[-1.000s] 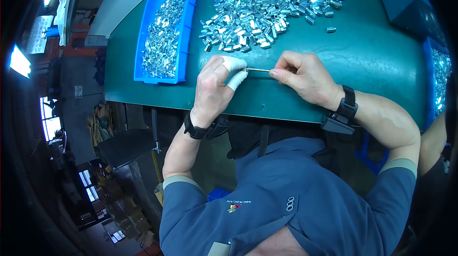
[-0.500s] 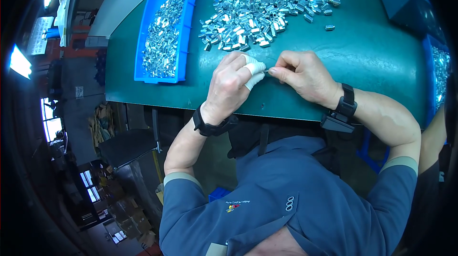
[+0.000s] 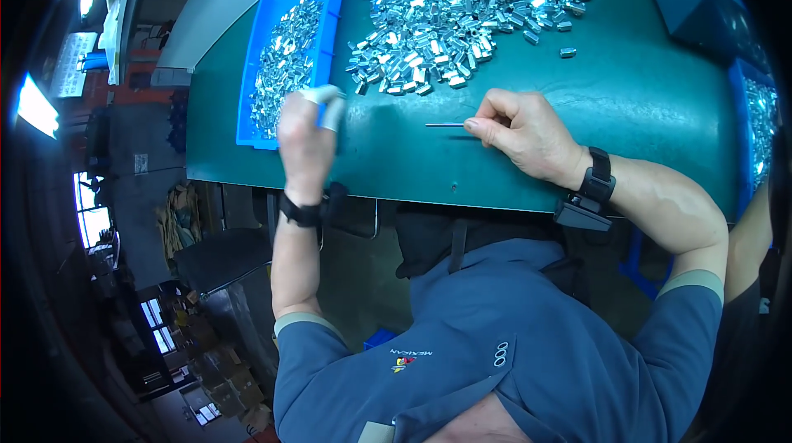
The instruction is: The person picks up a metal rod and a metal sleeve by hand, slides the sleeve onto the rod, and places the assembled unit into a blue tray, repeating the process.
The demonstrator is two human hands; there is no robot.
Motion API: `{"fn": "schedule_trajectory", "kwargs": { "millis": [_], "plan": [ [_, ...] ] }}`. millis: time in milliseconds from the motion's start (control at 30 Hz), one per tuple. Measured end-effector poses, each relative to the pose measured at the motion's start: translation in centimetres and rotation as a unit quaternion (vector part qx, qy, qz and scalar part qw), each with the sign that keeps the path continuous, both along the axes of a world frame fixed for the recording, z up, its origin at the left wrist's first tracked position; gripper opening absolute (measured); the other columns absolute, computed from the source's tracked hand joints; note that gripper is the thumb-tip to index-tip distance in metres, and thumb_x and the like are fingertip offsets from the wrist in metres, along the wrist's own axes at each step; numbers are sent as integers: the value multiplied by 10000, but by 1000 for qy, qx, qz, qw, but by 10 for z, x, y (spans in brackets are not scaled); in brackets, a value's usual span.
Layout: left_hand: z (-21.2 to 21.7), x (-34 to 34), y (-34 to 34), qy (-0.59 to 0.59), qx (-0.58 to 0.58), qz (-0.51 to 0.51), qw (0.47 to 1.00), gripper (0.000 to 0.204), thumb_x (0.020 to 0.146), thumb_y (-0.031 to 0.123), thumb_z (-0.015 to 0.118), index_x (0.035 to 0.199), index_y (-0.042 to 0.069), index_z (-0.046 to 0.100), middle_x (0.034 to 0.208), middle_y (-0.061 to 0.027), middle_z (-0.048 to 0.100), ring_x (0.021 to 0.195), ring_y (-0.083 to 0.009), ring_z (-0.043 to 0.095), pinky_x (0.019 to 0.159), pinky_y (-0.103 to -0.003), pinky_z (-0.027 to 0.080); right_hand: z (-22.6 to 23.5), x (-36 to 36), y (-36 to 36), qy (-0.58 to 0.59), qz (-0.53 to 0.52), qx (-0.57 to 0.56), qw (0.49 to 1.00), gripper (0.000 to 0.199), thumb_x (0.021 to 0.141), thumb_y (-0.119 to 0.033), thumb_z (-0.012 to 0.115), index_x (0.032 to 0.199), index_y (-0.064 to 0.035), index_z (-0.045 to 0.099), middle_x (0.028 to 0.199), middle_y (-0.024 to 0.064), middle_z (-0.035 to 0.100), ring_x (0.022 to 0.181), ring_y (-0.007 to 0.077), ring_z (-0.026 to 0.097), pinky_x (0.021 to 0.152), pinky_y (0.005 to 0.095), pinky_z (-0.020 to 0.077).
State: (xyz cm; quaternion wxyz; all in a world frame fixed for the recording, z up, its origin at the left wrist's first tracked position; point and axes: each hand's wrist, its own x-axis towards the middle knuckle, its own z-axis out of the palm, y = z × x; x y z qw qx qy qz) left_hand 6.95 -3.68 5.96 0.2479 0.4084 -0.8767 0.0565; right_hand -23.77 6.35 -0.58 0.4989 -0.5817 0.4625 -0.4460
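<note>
My right hand (image 3: 524,134) pinches a thin metal rod (image 3: 444,124) between thumb and forefinger; the rod points left above the green tabletop. My left hand (image 3: 307,138), with white coverings (image 3: 332,105) on some fingers, is over the near right edge of a blue tray (image 3: 325,55). Motion smears its fingers, so I cannot tell whether they hold anything. Small shiny metal pieces (image 3: 285,55) lie in that tray. Beyond my hands, a large heap of similar short metal sleeves (image 3: 445,18) is spread on the table.
The green table (image 3: 396,167) has its near edge just in front of my body. Another blue bin (image 3: 740,113) with metal pieces stands at the far right, below a dark blue box-like shape (image 3: 701,6). Part of another person's arm (image 3: 749,237) shows at the right edge.
My left hand has moved left, away from the right hand to the blue tray. The rod in my right hand now shows its bare length. The right hand has stayed in place.
</note>
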Motion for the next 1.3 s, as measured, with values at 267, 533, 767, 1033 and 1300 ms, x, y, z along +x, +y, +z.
{"fn": "schedule_trajectory", "kwargs": {
  "millis": [267,533,767,1033,1300],
  "plan": [
    [-26,-12,-22,-43,96,49,993,339,843,99,800,1170,82,708,1018,-123,674,958,-339,652,813,-438,528,0,-2,-2,12,15,35,999,209,994,-180,711,884,-8,668,726,-5,640,654,44,523,564,255,406],
    [-27,-24,-1,44,212,61,974,340,895,14,734,1231,69,727,949,-75,659,859,-219,647,795,-348,529,1,-2,-1,26,11,3,1000,192,988,-175,720,902,-9,675,726,-10,629,655,46,514,567,251,408],
    [-43,-52,34,398,477,-3,784,253,963,37,712,1215,30,707,1094,-86,731,960,-145,682,871,-289,541,1,-1,-1,14,7,20,1000,176,990,-167,716,928,-9,671,741,-8,631,666,46,518,575,247,413],
    [-47,-64,50,463,520,-31,717,199,963,39,720,1153,26,661,1065,-94,722,948,-174,711,844,-302,580,0,1,-1,-31,-19,25,999,199,1010,-182,699,913,-12,662,753,-7,646,676,49,545,576,248,424],
    [-50,-72,56,454,513,-31,728,172,961,16,720,1118,18,650,1050,-88,721,913,-165,722,827,-292,596,3,-3,-1,2,9,22,1000,276,1051,-244,639,894,-18,661,706,11,648,642,68,556,566,265,432]
  ]
}}
